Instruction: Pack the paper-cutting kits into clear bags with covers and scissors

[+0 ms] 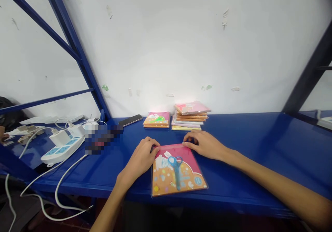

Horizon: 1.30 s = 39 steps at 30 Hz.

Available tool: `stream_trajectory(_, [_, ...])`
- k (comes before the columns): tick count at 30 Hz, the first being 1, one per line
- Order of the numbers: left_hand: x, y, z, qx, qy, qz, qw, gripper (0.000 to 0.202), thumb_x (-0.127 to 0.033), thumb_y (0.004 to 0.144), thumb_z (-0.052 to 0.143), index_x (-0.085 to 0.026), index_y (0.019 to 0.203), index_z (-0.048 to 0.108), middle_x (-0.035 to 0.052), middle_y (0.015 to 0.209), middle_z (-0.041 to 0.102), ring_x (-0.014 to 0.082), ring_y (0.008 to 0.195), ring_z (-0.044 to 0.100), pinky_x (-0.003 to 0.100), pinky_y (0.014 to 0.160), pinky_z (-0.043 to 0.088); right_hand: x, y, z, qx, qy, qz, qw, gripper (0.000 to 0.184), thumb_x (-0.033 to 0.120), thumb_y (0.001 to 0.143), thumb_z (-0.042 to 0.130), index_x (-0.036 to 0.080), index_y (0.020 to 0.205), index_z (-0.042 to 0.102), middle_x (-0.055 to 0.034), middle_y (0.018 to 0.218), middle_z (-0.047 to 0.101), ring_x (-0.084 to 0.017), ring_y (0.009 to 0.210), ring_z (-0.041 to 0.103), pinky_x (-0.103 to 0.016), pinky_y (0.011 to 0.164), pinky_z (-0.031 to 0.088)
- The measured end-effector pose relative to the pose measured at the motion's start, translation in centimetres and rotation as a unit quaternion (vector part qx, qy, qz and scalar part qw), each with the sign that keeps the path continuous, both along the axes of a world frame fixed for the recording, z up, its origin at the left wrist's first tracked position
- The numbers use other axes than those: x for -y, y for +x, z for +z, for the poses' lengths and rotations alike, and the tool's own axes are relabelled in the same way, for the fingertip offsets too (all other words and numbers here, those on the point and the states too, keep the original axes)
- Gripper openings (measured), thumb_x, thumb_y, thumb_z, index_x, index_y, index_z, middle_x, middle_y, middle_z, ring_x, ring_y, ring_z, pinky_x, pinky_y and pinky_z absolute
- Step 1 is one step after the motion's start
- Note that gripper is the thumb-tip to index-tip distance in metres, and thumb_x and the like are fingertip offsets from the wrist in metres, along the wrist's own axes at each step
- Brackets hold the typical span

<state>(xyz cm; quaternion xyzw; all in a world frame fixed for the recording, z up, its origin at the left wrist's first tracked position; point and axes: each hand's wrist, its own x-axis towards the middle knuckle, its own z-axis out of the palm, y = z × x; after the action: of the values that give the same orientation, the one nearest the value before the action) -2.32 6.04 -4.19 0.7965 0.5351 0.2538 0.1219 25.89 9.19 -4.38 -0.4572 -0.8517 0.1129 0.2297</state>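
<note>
A pink and orange craft packet (178, 176) in clear plastic lies flat on the blue shelf (259, 145), with blue scissors (176, 169) sealed inside it. My left hand (141, 157) rests at the packet's far left corner, fingers curled and pinching its edge. My right hand (204, 144) lies at the far right corner, fingers bent down onto the top edge. Both hands touch the packet.
Behind the packet stand a small stack of similar packets (157, 119) and a taller stack (190, 116) by the white wall. A dark phone (130, 120) lies to the left. A white power strip (62, 147) with chargers and cables sits far left. Blue frame bars (77, 52) rise at both sides.
</note>
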Motion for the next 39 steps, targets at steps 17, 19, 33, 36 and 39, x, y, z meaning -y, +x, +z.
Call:
stream_trajectory(17, [0.5, -1.3, 2.8, 0.45, -0.132, 0.064, 0.881, 0.054, -0.055, 0.07, 0.082, -0.018, 0.103, 0.061, 0.0017, 0.082, 0.068, 0.018, 0.072, 0.066, 0.025, 0.058, 0.054, 1.5, -0.4, 2.2, -0.234, -0.479, 0.193, 0.824, 0.056, 0.058, 0.083, 0.074, 0.014, 0.116, 0.064, -0.01, 0.093, 0.077, -0.013, 0.064, 0.072, -0.015, 0.045, 0.045])
stream_trajectory(19, [0.5, -1.4, 3.1, 0.502, -0.137, 0.061, 0.852, 0.057, -0.054, 0.072, 0.082, -0.02, 0.112, 0.059, 0.0033, 0.088, 0.072, 0.0194, 0.077, 0.07, 0.028, 0.064, 0.058, 1.6, -0.4, 2.5, -0.279, -0.452, 0.178, 0.828, 0.047, 0.053, 0.084, 0.074, 0.014, 0.109, 0.064, -0.0086, 0.088, 0.077, -0.012, 0.061, 0.07, -0.016, 0.045, 0.047])
stream_trajectory(33, [0.4, -2.0, 3.6, 0.489, -0.157, 0.041, 0.857, 0.036, -0.04, 0.085, 0.068, -0.017, 0.111, 0.059, 0.0061, 0.094, 0.073, 0.0184, 0.069, 0.074, 0.022, 0.056, 0.051, -8.7, 7.0, 9.8, -0.192, -0.079, -0.166, 0.964, 0.046, 0.057, 0.094, 0.042, 0.019, 0.077, 0.06, -0.0062, 0.065, 0.059, -0.016, 0.056, 0.053, -0.029, 0.056, 0.046])
stream_trajectory(36, [0.8, -1.8, 3.9, 0.468, -0.151, 0.036, 0.87, 0.035, -0.041, 0.084, 0.067, -0.016, 0.107, 0.059, 0.0049, 0.089, 0.072, 0.0162, 0.065, 0.071, 0.022, 0.054, 0.049, -10.7, 7.8, 8.1, -0.078, -0.043, -0.26, 0.961, 0.052, 0.061, 0.09, 0.05, 0.019, 0.06, 0.056, -0.0114, 0.061, 0.059, -0.023, 0.062, 0.059, -0.034, 0.06, 0.044])
stream_trajectory(39, [1.0, -1.8, 4.0, 0.453, -0.144, 0.037, 0.879, 0.034, -0.042, 0.083, 0.066, -0.016, 0.104, 0.06, 0.0034, 0.086, 0.071, 0.0141, 0.061, 0.069, 0.021, 0.053, 0.048, -11.0, 7.8, 6.5, 0.004, -0.013, -0.306, 0.952, 0.058, 0.065, 0.091, 0.046, 0.018, 0.061, 0.061, -0.0162, 0.072, 0.067, -0.028, 0.072, 0.064, -0.037, 0.068, 0.044])
